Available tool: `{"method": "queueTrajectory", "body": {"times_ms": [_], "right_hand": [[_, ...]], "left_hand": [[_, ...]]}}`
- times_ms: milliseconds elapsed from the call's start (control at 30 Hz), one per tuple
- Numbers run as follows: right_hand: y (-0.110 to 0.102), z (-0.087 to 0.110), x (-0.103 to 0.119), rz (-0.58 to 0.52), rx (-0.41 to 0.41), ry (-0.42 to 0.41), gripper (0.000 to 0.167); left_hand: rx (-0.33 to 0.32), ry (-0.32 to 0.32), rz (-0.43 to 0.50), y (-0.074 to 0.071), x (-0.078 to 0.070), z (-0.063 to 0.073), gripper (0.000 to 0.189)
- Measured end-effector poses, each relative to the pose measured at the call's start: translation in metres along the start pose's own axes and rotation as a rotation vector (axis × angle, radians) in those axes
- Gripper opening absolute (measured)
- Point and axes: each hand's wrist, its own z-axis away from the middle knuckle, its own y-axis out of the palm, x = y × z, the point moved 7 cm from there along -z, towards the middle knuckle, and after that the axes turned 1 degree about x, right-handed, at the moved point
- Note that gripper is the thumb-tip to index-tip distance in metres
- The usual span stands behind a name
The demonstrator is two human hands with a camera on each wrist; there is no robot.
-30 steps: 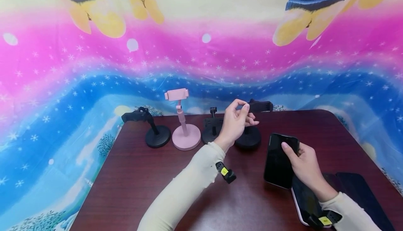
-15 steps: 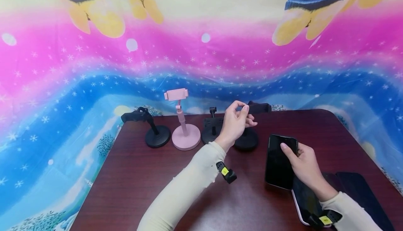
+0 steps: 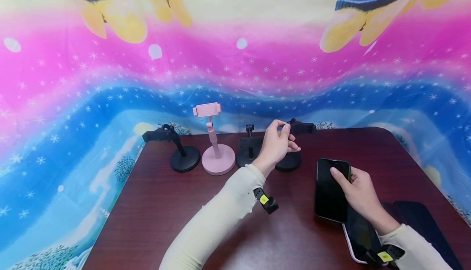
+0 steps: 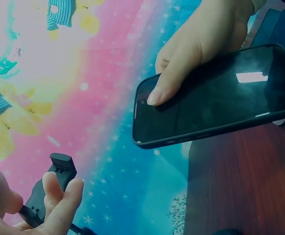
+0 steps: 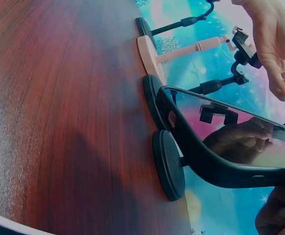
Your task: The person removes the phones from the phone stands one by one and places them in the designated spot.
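Observation:
My left hand [image 3: 276, 143] has thumb and forefinger pinched at the clamp of the rightmost black phone stand [image 3: 288, 161], whose stem it hides in the head view. In the left wrist view, this clamp [image 4: 59, 169] shows between thumb and fingers. My right hand [image 3: 360, 192] grips a black smartphone [image 3: 331, 192], held upright with its thumb on the dark screen. Close by the left hand stands another black phone stand [image 3: 250, 143], partly covered by that hand. In the right wrist view, the phone [image 5: 220, 166] overlaps the stands behind it.
A pink phone stand [image 3: 218, 161] and a further black phone stand [image 3: 185, 159] complete the row along the back of the brown table [image 3: 154, 212]. Under the right forearm lie a white-edged device [image 3: 353, 245] and a dark flat device [image 3: 423, 225]. A printed cloth [image 3: 220, 65] hangs behind.
The rightmost stand has shifted slightly left and turned a little with the left hand at its clamp. The phone in my right hand has moved slightly to the right.

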Motion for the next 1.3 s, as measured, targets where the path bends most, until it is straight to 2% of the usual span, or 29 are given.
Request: {"method": "queueTrajectory", "body": {"times_ms": [267, 500, 667, 900, 1100, 1300], "right_hand": [[-0.003, 0.002, 0.000, 0.004, 0.010, 0.012, 0.027], [-0.003, 0.004, -0.003, 0.014, 0.005, 0.022, 0.028], [-0.005, 0.004, -0.006, 0.035, 0.004, 0.012, 0.029], [-0.005, 0.005, -0.011, 0.075, 0.070, 0.026, 0.027], [-0.003, 0.005, -0.015, 0.105, 0.142, 0.062, 0.032], [0.000, 0.006, -0.017, 0.112, 0.175, 0.052, 0.032]], "left_hand": [[0.032, -0.023, -0.003, -0.002, 0.001, 0.003, 0.017], [0.050, -0.021, -0.137, -0.004, 0.002, 0.004, 0.031], [0.029, -0.002, -0.200, -0.006, 0.001, 0.004, 0.027], [0.018, 0.024, -0.254, -0.008, 0.001, 0.004, 0.029], [0.025, 0.041, -0.262, -0.008, 0.000, 0.003, 0.027], [0.017, 0.047, -0.269, -0.009, 0.000, 0.003, 0.027]]}}
